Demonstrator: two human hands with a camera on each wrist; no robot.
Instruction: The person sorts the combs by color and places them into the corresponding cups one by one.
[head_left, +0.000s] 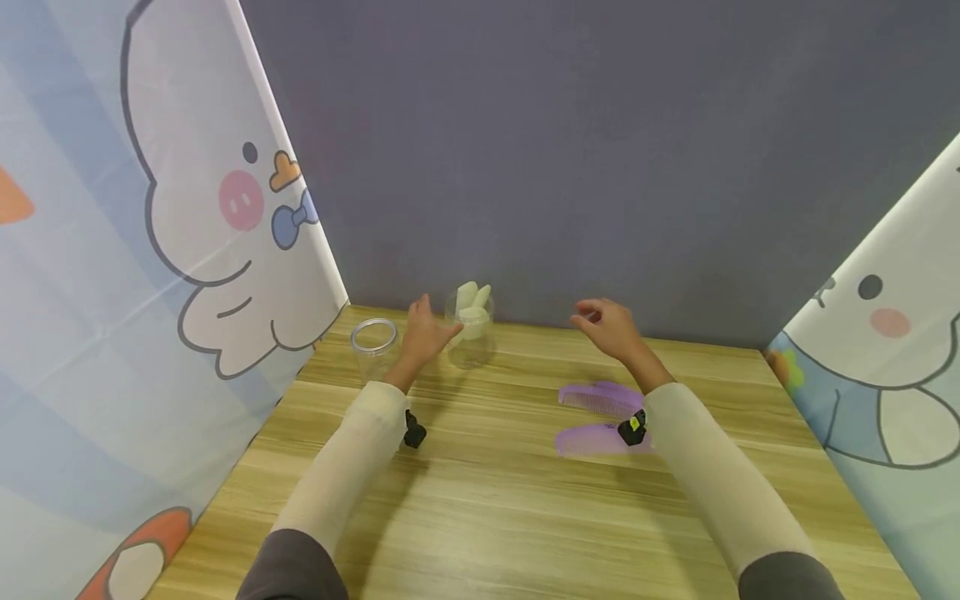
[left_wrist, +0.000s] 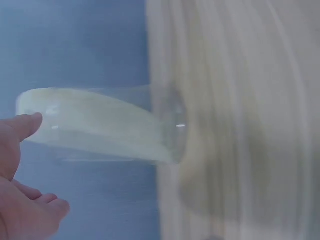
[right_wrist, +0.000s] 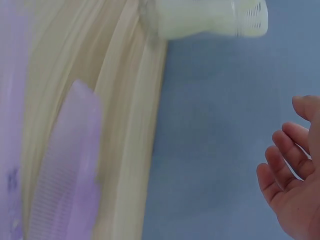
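Observation:
A clear jar (head_left: 472, 354) stands at the back of the table, with pale green combs (head_left: 471, 302) sticking out of its top; one shows a row of teeth in the right wrist view. Just left of this jar is my left hand (head_left: 427, 335), thumb and fingers spread apart, holding nothing. In the left wrist view its thumb overlaps the top of the combs. Further right, my right hand (head_left: 609, 329) hovers with loosely bent fingers and nothing in them. Two purple combs lie below it: a toothed comb (head_left: 600, 400) and, nearer me, another comb (head_left: 592, 440) partly hidden by the wrist camera.
A second clear jar (head_left: 374, 337) stands left of my left hand, partly hidden behind the wrist. A dark grey wall (head_left: 570, 167) closes off the back of the wooden table (head_left: 510, 517). Cartoon-printed cloths (head_left: 187, 275) hang along both sides.

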